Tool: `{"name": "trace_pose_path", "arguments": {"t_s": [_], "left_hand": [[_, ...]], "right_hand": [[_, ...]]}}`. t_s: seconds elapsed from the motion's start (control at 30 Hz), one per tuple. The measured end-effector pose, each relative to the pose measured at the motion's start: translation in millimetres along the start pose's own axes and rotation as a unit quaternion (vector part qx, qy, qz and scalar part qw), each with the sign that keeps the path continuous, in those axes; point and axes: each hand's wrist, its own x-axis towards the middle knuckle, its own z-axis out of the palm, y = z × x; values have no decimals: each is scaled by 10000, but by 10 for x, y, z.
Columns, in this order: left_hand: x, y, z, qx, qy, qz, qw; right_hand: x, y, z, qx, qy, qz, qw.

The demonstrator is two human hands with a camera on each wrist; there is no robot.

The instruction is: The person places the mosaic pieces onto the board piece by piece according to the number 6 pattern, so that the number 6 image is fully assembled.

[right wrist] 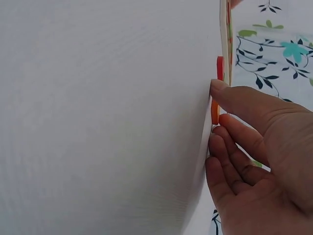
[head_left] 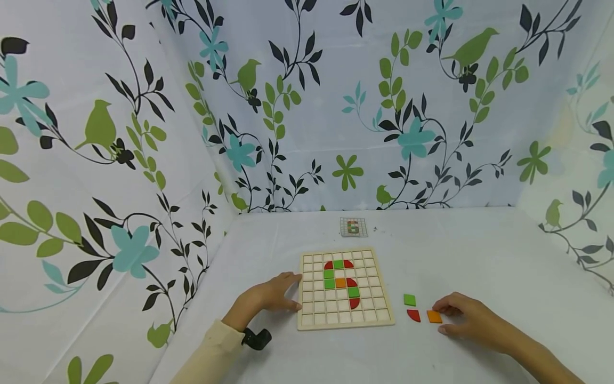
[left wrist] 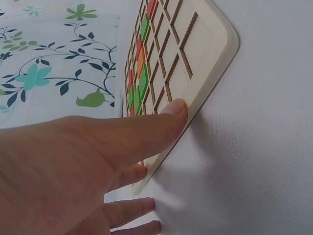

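Note:
A square wooden grid board (head_left: 345, 326) lies on the table, with red, green and orange tiles set in some cells. My left hand (head_left: 275, 292) is spread at the board's left edge. Its thumb (left wrist: 173, 110) rests on the wooden rim, and another fingertip touches the edge farther along. Right of the board my right hand (head_left: 467, 317) pinches an orange square tile (head_left: 434, 317) between thumb and forefinger, low at the table surface. The other right fingers (right wrist: 230, 161) are curled beneath. Beside that tile lie a green square tile (head_left: 410, 300) and a red quarter-round tile (head_left: 413, 316).
A small pattern card (head_left: 353, 227) with a printed grid lies behind the board. The white table (head_left: 268, 234) meets a patterned cloth (head_left: 307, 133) at the back and sides. A black strap device (head_left: 257, 338) sits at the left wrist.

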Motion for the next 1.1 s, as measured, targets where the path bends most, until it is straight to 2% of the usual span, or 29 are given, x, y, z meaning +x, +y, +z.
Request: {"name": "trace_pose_path", "arguments": {"t_s": [0.73,1.1], "left_hand": [[16,-19,-6,-32,-34,35,10000],[14,-13,-7,-53,-30,40,10000]], "right_hand": [[32,-14,39,-32,143,-94,9998],[34,2,54,-107,269,-360,9989]]}}
